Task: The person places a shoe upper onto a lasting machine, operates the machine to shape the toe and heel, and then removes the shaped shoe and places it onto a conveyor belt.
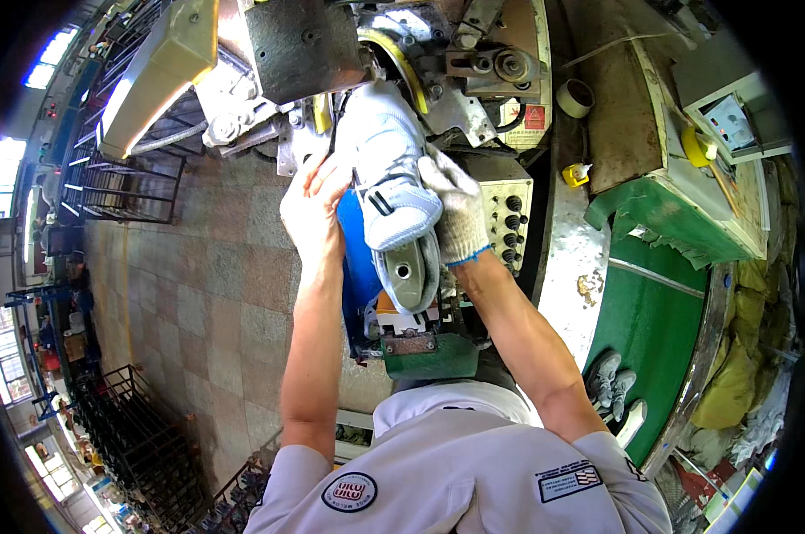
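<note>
A light grey-blue shoe upper (386, 133) sits over a shoe last (406, 271), its toe end pointing up into the metal machine (411, 62). My bare left hand (318, 200) grips the upper's left side, fingers bent and close to the machine's plates. On the opposite side, my right hand (456, 203), in a white knitted glove with a blue cuff edge, holds the upper near its collar. The last's heel end, with a round metal-rimmed hole, sticks out toward me. The toe is partly hidden within the machine's yellow-edged parts.
A control box with black knobs (513, 222) stands right of my gloved hand. Below the last are a blue panel (356, 258) and a green machine part (431, 358). A tape roll (576, 98) lies farther right, near a worn cabinet (616, 107). Grey shoes (609, 384) rest on green flooring.
</note>
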Tool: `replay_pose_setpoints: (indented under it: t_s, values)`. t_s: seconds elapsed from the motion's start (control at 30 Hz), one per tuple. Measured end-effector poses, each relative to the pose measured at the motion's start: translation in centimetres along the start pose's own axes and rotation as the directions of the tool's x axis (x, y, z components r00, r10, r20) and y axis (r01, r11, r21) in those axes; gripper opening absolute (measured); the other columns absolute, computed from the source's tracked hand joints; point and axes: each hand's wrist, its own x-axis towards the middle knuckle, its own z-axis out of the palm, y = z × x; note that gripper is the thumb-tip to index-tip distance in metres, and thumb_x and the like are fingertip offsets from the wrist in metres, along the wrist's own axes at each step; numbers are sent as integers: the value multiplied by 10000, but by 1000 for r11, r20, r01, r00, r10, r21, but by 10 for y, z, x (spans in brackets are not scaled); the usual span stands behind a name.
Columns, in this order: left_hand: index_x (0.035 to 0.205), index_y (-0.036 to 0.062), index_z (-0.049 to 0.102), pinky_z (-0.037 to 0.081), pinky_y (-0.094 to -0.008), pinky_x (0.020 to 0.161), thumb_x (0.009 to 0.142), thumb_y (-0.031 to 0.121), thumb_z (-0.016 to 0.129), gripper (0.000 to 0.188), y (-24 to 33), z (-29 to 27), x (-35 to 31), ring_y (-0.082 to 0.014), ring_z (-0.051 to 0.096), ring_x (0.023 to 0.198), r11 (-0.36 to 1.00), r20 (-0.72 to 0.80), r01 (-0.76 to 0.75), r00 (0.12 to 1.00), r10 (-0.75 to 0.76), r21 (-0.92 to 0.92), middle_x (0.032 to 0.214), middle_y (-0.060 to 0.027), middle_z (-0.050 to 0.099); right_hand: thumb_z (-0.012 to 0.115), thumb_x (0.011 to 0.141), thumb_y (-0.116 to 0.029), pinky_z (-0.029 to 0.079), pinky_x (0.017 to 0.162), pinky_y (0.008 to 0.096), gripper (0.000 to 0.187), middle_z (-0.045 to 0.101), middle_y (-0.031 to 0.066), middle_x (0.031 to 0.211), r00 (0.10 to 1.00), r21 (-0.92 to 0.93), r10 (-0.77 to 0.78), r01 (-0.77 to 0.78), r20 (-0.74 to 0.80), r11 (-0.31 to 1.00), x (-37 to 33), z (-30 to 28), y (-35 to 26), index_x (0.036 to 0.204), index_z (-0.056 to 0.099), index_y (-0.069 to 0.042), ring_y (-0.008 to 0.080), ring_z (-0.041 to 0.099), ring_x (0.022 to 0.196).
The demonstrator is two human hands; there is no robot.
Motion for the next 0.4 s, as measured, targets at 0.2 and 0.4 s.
replay_pose_setpoints:
  t_s: [0.2, 0.4]
  values:
    - [1324, -20, 583, 548, -326, 926, 943, 135, 652, 417, -46, -3, -29, -194, 681, 1035, 986, 117, 162, 980, -164, 27, 1178, -121, 696, 739, 918, -243, 490, 900, 281, 503, 690, 100, 1167, 994, 52, 79, -76, -69, 996, 16, 7, 18, 1297, 633, 71, 149, 616, 1002]
    - [1260, 25, 631, 561, -328, 861, 1035, 239, 563, 318, -52, -5, -30, -163, 684, 962, 929, 222, 371, 906, -360, -6, 1095, -80, 704, 746, 916, -238, 494, 902, 284, 495, 694, 99, 1153, 993, 83, 79, -72, -86, 994, 15, 9, 20, 1287, 640, 73, 158, 623, 992]
